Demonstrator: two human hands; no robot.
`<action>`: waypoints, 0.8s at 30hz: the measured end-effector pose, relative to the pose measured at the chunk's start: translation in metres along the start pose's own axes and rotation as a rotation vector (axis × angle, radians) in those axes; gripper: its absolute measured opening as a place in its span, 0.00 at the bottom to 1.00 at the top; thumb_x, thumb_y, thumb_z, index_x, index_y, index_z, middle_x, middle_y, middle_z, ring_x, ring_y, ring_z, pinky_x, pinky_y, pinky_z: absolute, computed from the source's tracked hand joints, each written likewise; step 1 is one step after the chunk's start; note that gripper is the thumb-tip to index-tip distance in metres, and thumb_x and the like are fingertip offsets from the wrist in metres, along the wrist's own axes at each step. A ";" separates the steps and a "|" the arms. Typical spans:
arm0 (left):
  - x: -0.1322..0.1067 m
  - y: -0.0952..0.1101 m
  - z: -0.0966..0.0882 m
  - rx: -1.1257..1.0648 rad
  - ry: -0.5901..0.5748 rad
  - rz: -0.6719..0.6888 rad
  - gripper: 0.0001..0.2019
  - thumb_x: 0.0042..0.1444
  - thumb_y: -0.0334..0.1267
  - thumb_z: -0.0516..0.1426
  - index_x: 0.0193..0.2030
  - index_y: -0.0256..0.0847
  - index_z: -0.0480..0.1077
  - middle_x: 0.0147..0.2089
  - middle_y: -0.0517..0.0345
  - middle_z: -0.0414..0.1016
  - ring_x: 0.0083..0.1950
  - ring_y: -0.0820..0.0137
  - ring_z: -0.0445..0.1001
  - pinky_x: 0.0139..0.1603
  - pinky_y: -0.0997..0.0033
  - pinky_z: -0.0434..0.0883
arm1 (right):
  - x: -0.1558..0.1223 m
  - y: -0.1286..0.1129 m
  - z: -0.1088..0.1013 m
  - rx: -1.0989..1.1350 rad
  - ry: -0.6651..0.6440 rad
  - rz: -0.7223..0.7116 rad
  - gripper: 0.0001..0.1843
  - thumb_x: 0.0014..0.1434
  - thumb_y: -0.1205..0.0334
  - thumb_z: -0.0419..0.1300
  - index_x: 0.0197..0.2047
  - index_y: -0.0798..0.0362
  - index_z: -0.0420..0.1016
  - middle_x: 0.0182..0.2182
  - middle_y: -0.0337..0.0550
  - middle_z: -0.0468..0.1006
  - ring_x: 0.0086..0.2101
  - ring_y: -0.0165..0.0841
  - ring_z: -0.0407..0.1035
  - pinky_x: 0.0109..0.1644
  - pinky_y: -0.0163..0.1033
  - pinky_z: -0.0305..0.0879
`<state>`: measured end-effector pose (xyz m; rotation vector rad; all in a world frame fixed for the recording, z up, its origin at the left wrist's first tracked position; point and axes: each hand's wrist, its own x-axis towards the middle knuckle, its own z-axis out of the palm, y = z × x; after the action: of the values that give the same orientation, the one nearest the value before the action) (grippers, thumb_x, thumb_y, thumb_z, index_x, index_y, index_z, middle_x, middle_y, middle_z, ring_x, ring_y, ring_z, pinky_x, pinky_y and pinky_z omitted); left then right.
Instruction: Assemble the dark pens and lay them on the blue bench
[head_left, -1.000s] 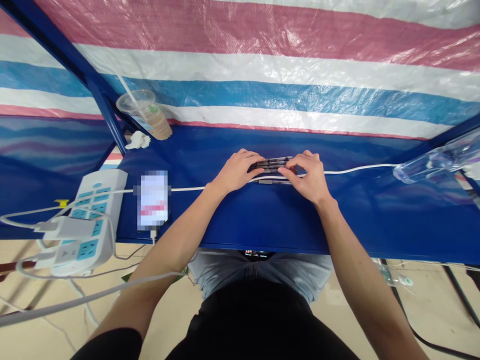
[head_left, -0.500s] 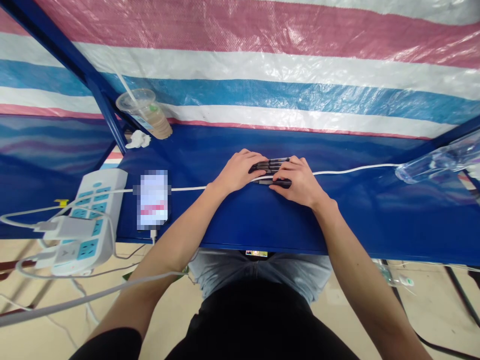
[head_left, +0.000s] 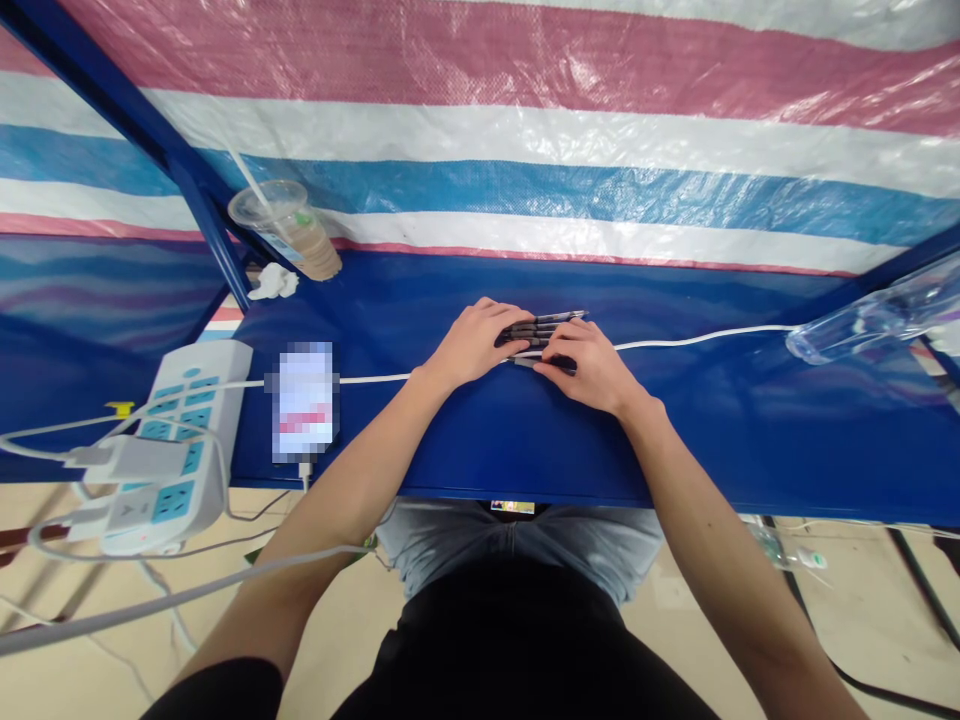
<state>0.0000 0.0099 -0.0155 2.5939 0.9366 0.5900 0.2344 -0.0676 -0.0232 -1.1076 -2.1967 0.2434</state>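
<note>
The left hand (head_left: 474, 345) has its fingers clamped over the ends of a row of dark pens (head_left: 544, 327), while the right hand (head_left: 589, 370) grips one more dark pen (head_left: 551, 364) just nearer, with a white cable (head_left: 697, 342) running between them on the blue table (head_left: 450, 450). Out left, a clear plastic cup (head_left: 289, 225) holds a straw and tan drink low down; far right lies a clear plastic bottle (head_left: 862, 325), its contents too glary to call.

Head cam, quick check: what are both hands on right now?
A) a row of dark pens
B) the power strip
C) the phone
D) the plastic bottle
A: the left hand and the right hand both lie over the row of dark pens on the blue table top.
</note>
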 end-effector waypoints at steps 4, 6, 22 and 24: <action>0.000 0.000 -0.001 -0.015 0.001 0.019 0.17 0.72 0.45 0.60 0.64 0.46 0.76 0.63 0.51 0.80 0.61 0.56 0.74 0.62 0.55 0.68 | 0.000 0.000 -0.001 0.009 -0.001 -0.003 0.08 0.69 0.59 0.67 0.37 0.49 0.79 0.37 0.44 0.79 0.41 0.42 0.72 0.53 0.53 0.67; 0.000 0.000 -0.002 -0.019 0.000 0.026 0.18 0.72 0.46 0.60 0.64 0.46 0.76 0.63 0.50 0.80 0.61 0.56 0.74 0.62 0.55 0.69 | 0.000 -0.001 -0.002 0.007 -0.001 -0.007 0.08 0.69 0.58 0.67 0.37 0.49 0.80 0.37 0.45 0.79 0.41 0.42 0.72 0.53 0.53 0.67; 0.000 0.007 -0.008 -0.025 0.035 -0.007 0.17 0.75 0.47 0.55 0.63 0.46 0.76 0.64 0.49 0.78 0.62 0.55 0.73 0.65 0.52 0.69 | 0.002 -0.005 -0.007 0.162 0.040 0.029 0.08 0.70 0.58 0.65 0.37 0.49 0.79 0.39 0.45 0.80 0.42 0.42 0.74 0.52 0.52 0.70; 0.000 0.008 -0.010 -0.050 0.099 -0.006 0.18 0.77 0.47 0.50 0.62 0.46 0.76 0.63 0.49 0.78 0.62 0.56 0.73 0.66 0.52 0.69 | 0.003 -0.005 -0.009 0.202 0.084 0.079 0.09 0.70 0.56 0.65 0.37 0.48 0.78 0.39 0.46 0.80 0.42 0.42 0.74 0.50 0.50 0.72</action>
<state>-0.0007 0.0051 -0.0033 2.5366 0.9474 0.7361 0.2357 -0.0700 -0.0123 -1.0732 -2.0074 0.4356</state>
